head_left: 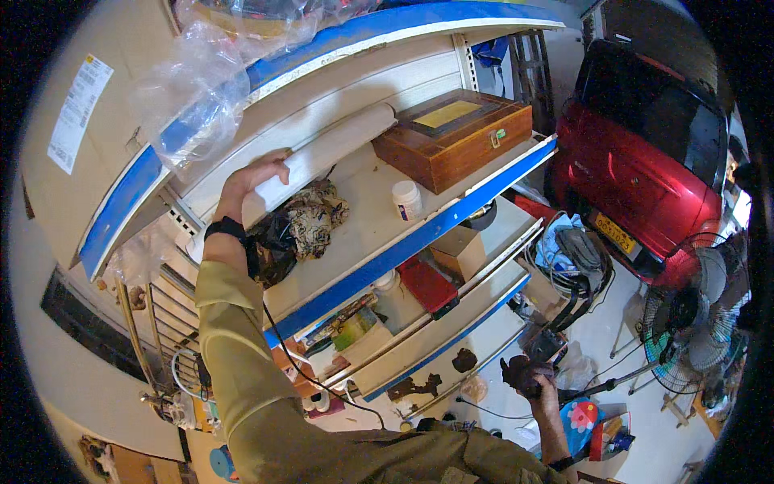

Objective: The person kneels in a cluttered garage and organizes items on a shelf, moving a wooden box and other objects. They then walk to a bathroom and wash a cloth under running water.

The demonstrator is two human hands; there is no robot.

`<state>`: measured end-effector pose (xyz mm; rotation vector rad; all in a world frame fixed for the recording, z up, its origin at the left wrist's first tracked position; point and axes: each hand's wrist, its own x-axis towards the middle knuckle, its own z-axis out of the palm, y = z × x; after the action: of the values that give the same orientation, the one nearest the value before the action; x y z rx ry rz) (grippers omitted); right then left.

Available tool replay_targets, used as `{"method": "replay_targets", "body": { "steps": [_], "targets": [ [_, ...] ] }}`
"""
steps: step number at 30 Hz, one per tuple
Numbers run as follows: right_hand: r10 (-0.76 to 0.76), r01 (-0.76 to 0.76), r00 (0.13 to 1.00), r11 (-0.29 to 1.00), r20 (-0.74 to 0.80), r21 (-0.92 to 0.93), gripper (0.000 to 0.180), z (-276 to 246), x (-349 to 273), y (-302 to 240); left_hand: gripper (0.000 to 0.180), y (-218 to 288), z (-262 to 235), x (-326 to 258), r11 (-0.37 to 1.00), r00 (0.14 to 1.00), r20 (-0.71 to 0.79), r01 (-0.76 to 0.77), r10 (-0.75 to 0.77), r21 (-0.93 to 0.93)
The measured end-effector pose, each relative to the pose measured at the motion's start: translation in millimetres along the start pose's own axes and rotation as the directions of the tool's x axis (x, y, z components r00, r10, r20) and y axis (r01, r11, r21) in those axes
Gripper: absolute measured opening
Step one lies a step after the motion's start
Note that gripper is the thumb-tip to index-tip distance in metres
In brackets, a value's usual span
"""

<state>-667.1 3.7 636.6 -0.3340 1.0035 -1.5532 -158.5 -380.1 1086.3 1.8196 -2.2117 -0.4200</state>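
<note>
My left hand reaches over the upper shelf, its fingers curled on a long white roll of sheet material. The roll lies slantwise along the shelf's back panel. Just in front of it sit a crumpled patterned cloth and a black plastic bag. My right hand is low at the right, closed around a dark, bunched cloth. Past the roll's far end stands a brown wooden box with a metal latch. A small white jar stands near the shelf's blue front edge.
Clear plastic wrap hangs from the shelf above. Lower shelves hold a red box and an open cardboard box. A black cable hangs down in front. Rightward are a standing fan and a red car.
</note>
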Motion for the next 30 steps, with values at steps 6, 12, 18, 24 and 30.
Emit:
{"method": "replay_targets", "body": {
  "steps": [6,12,18,24,30],
  "targets": [
    [0.022,-0.022,1.0,0.999,-0.002,-0.024,0.036,8,4,14,0.08,-21,4,14,0.989,0.999,0.001,-0.053,0.053,0.138],
    [0.044,-0.044,0.999,0.996,-0.008,-0.076,0.039,20,6,17,0.072,-18,29,16,0.971,0.977,-0.073,-0.189,0.202,0.148],
    [0.04,-0.037,0.992,0.999,0.117,-0.029,0.046,12,21,30,0.077,-28,59,5,0.824,0.882,-0.288,-0.171,0.372,0.539],
    [0.061,-0.058,0.998,0.996,0.035,-0.074,0.04,17,12,22,0.073,-42,72,31,0.81,0.857,-0.373,-0.084,0.356,0.58],
    [0.063,-0.061,0.998,0.997,0.026,-0.051,0.039,-4,16,23,0.072,-46,81,43,0.846,0.856,-0.458,0.047,0.24,0.531]
  ]
}}
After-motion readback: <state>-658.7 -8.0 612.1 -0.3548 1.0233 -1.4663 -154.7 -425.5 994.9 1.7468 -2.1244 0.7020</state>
